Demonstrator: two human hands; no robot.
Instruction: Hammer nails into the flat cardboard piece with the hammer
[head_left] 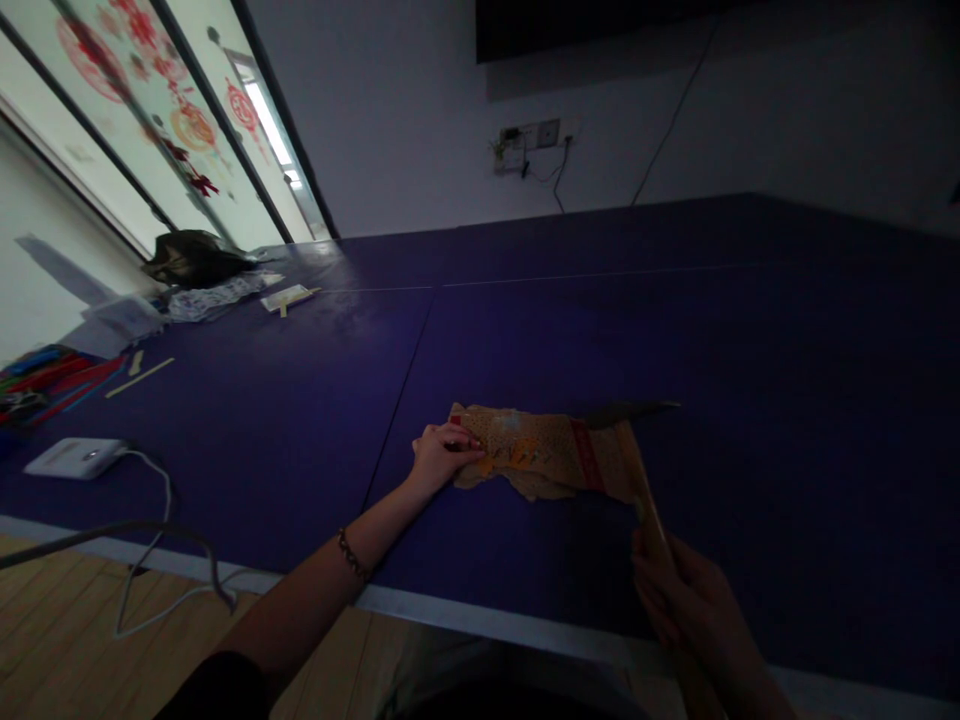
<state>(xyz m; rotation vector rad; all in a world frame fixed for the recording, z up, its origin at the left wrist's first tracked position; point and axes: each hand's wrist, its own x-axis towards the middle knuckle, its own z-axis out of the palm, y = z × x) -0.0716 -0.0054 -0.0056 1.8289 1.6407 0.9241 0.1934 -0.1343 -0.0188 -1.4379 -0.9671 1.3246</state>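
A brown patterned piece of paper or card (544, 450) with red bands and ragged edges lies on the purple table. My left hand (442, 455), below a dark bracelet on the wrist, rests on its left end with the fingers pressed together. At its right end my right hand (686, 590) is closed round a long yellowish handle (646, 500). A dark, pointed blade-like part (634, 410) reaches across the top of that handle, close to the piece's upper right corner. Where the handle and the piece meet, I cannot tell whether they are joined.
On the purple table (300, 400) at the left lie a white power bank (75, 457) with a cable, red and blue strips (75, 385), plastic bags (214, 297) and a dark bag (195, 260). A wall with sockets (536, 135) stands behind.
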